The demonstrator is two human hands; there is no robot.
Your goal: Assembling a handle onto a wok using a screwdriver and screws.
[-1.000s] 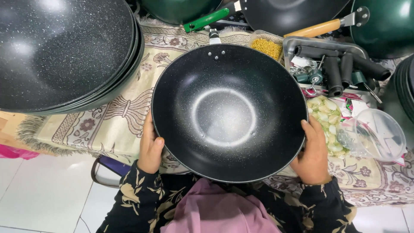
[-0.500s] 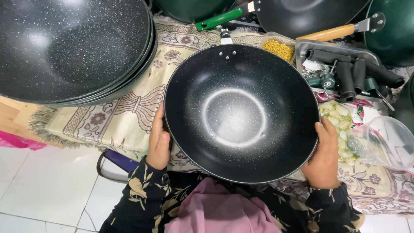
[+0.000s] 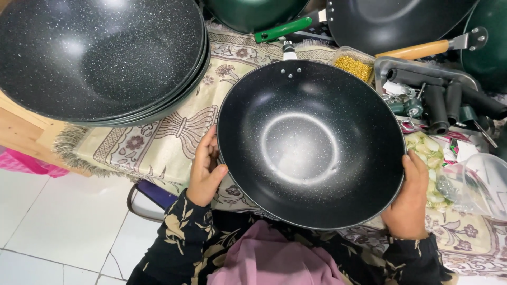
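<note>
Both hands grip the black wok [image 3: 311, 145] by its rim: left hand [image 3: 205, 170] on its left edge, right hand [image 3: 409, 200] on its right, above the patterned cloth [image 3: 174, 132].

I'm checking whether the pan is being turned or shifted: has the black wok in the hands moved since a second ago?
Cannot tell. The black wok sits further right in view, but the patterned cloth and stacked woks shifted the same way, so the camera moved.
</note>
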